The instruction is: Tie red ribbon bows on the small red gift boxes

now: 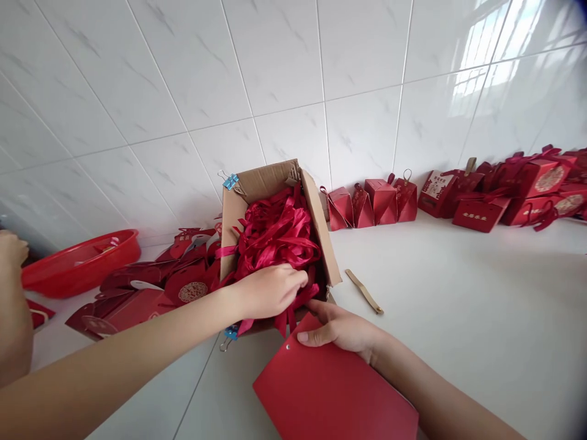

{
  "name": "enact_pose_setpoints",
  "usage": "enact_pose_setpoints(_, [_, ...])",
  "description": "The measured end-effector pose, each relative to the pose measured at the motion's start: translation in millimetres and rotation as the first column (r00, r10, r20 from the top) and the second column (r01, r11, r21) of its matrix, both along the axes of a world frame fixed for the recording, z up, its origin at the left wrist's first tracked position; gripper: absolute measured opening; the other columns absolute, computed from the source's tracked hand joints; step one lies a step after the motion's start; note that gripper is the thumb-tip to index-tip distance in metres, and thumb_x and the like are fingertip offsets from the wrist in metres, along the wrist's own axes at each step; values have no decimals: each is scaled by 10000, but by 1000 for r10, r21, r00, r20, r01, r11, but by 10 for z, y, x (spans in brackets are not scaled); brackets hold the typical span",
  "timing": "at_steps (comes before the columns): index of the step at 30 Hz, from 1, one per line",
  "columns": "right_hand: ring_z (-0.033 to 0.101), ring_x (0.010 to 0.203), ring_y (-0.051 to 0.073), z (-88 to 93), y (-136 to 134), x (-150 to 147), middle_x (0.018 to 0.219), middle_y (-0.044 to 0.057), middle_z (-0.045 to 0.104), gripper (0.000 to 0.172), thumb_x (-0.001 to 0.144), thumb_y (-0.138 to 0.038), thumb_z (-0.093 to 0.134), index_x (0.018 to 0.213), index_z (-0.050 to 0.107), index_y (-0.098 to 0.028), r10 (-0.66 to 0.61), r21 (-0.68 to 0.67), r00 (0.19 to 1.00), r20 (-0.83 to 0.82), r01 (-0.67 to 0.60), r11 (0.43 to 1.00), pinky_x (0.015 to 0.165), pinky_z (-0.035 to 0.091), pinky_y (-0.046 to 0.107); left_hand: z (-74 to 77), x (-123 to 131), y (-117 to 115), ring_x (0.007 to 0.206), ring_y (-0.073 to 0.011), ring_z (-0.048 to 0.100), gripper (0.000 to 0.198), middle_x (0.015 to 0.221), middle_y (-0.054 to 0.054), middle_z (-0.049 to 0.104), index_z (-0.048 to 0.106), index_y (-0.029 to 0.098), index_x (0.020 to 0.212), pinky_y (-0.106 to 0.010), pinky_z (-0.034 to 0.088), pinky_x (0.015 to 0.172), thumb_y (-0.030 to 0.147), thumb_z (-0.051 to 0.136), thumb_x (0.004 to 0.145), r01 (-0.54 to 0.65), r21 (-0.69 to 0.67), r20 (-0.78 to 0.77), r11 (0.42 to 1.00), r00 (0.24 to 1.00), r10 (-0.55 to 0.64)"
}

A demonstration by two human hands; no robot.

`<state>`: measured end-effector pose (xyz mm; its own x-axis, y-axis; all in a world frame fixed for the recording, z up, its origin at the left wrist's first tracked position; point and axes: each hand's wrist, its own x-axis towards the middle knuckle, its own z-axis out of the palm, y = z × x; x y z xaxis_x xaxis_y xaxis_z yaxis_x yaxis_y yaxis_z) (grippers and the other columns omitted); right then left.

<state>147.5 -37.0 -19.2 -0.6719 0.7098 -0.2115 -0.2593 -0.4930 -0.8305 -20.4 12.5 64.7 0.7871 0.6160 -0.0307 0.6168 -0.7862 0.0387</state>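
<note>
The left hand (268, 292) is reaching into the cardboard box (275, 183), its curled fingers pinching the soft, light, slippery red ribbons (275, 235), while the right hand (342, 330) is pressing the flat red card (334, 391) down with loose fingers.

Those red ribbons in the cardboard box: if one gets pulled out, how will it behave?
The red ribbons look thin and glossy, so probably floppy, light and a bit slippery. They lie tangled in loops in the cardboard box, so one pulled by the left hand may drag neighbours along. The right hand rests on a flat red card.
</note>
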Motion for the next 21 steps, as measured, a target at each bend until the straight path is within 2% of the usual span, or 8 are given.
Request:
enact_pose_setpoints(2, [671,779,201,2,-2,0,940,42,680,699,570,-238,839,1206,551,-201,-10,-4,1000,16,10,1000,756,511,350,-15,-71,102,714,-193,553,137,725,-40,589,616,176,840,-283,418,647,183,480,827,-88,-5,86,996,992,88])
enact_pose_setpoints(4, [671,778,202,3,2,1,951,43,676,704,558,-232,844,1198,552,-203,-9,5,1000,12,9,1000,752,512,353,-19,-97,188,682,-184,545,117,679,-26,578,639,177,804,-279,420,647,249,546,801,-120,-32,130,992,984,123])
enact_pose_setpoints(8, [667,790,203,-1,21,8,962,48,667,719,582,-284,838,1220,518,-201,-14,5,1000,3,14,1000,757,513,357,-104,-7,290,767,-211,575,222,775,-52,642,699,186,762,-321,436,746,393,616,761,-189,-85,226,978,953,204])
enact_pose_setpoints(11, [661,768,195,-6,30,12,931,37,658,743,586,-307,839,1232,489,-197,-35,0,999,31,35,999,738,514,348,-197,94,342,815,-247,599,178,777,-50,677,718,196,716,-359,436,797,365,703,661,-248,-156,310,956,907,286])
enact_pose_setpoints(13, [660,766,194,-4,28,11,912,31,657,746,589,-306,839,1236,486,-200,-35,8,999,25,35,999,739,512,345,-192,133,383,791,-233,622,146,767,-39,698,712,193,709,-345,452,784,324,713,643,-255,-236,369,938,869,329])
enact_pose_setpoints(16, [662,798,202,16,19,9,952,34,664,679,599,-304,833,1200,529,-220,-33,20,999,8,33,999,760,505,348,-7,130,440,742,-203,641,226,774,-42,706,672,173,743,-316,478,731,396,667,706,-250,-343,478,905,783,398])
enact_pose_setpoints(21, [661,831,219,92,45,-10,931,17,680,595,629,-297,814,1169,566,-265,-50,102,998,-32,53,993,813,490,388,496,12,401,780,-216,657,365,816,-55,703,616,177,904,-331,495,707,519,550,797,-243,-433,590,868,652,477])
